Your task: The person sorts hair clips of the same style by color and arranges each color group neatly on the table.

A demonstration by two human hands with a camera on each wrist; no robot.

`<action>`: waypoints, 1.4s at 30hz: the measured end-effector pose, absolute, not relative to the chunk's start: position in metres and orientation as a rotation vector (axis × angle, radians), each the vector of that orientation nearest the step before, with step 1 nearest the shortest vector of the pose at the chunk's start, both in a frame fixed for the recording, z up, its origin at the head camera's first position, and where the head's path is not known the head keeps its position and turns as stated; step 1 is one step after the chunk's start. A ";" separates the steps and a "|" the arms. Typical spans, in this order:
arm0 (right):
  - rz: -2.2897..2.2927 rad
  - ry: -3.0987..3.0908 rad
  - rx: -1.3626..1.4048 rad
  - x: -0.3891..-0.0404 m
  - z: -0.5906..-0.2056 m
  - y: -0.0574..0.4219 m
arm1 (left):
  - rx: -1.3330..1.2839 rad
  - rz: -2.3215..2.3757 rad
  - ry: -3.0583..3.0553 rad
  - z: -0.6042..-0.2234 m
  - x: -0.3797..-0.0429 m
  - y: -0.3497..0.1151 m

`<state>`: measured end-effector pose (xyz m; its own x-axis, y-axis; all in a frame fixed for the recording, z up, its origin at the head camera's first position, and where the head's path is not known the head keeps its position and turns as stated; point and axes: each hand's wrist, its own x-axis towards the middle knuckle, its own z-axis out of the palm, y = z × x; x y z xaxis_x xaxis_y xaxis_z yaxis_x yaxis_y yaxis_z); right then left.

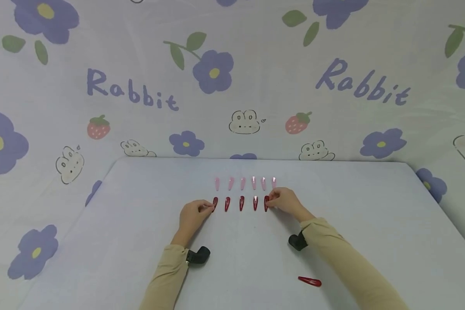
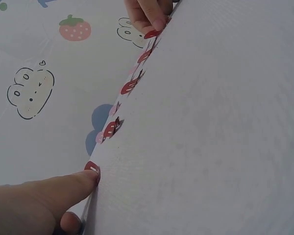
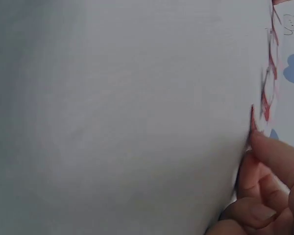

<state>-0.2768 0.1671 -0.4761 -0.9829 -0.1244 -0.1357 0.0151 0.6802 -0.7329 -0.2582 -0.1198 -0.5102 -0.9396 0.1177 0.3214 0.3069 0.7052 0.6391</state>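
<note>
Two rows of snap hair clips lie across the white table, pink at the back and dark red in front. My left hand (image 1: pixel 192 218) is at the leftmost red hair clip (image 1: pixel 215 203), thumb and finger close together on its near end. In the left wrist view, a fingertip rests on that clip. My right hand (image 1: pixel 288 201) pinches the rightmost red hair clip (image 1: pixel 266 204) of the row; in the right wrist view, its pointed end (image 3: pixel 253 116) sticks out past the fingertips (image 3: pixel 258 141). Three red clips, including the middle one (image 1: pixel 242 203), lie between the hands.
The pink hair clips (image 1: pixel 243 183) form a row just behind the red ones. A single red hair clip (image 1: pixel 310 281) lies nearer me, beside the right forearm. A patterned cloth (image 1: pixel 252 99) with flowers and rabbits rises behind the table (image 1: pixel 139 189).
</note>
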 end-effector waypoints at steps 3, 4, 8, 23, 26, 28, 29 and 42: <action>-1.181 2.707 -0.013 -0.278 -0.473 0.164 | -0.332 -1.069 -2.661 -0.510 -0.260 -0.121; -1.179 2.707 0.008 -0.279 -0.473 0.163 | -0.332 -1.071 -2.661 -0.510 -0.260 -0.121; -1.191 2.723 0.055 -0.281 -0.471 0.161 | -0.333 -1.049 -2.653 -0.508 -0.262 -0.122; -1.260 2.685 0.080 -0.282 -0.476 0.168 | -0.333 -1.058 -2.659 -0.510 -0.262 -0.121; -1.262 2.676 0.070 -0.281 -0.475 0.169 | -0.337 -1.059 -2.657 -0.510 -0.262 -0.121; -1.259 2.667 0.056 -0.280 -0.475 0.170 | -0.336 -1.064 -2.657 -0.510 -0.261 -0.121; -1.260 2.664 0.045 -0.279 -0.474 0.170 | -0.332 -1.067 -2.657 -0.510 -0.260 -0.121; -1.428 2.680 0.032 -0.264 -0.480 0.172 | -0.321 -1.041 -2.688 -0.509 -0.260 -0.120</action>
<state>-0.2640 0.1718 -0.4805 -0.9944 -0.0305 -0.1016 0.0673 0.5587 -0.8267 -0.2597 -0.1196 -0.5090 -0.9468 0.1162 0.2999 0.2880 0.7219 0.6292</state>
